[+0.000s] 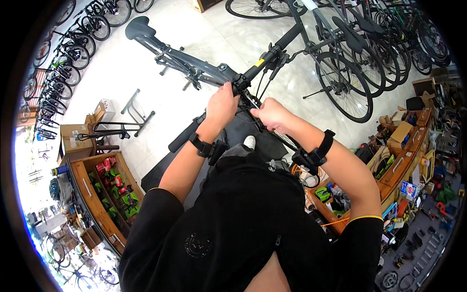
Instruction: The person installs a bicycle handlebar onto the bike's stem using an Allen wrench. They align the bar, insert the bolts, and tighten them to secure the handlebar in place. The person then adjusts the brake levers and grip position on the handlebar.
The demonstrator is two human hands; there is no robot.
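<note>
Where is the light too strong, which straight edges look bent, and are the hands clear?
Head view: glare washes out the left rim; head view: left wooden drawer and right wooden bench look curved; head view: left hand and right hand appear clear.

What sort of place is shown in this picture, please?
Probably a bicycle shop: there is a row of bikes on the left, more parked bicycles on the right, and a wooden cabinet holding red and green packages.

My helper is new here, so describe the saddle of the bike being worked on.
Start at the dark bicycle by the person's left hand. Follow it up and left to its far end, where the broad dark saddle sits. It stands alone, unlike the saddles crowded together at upper right.
</note>
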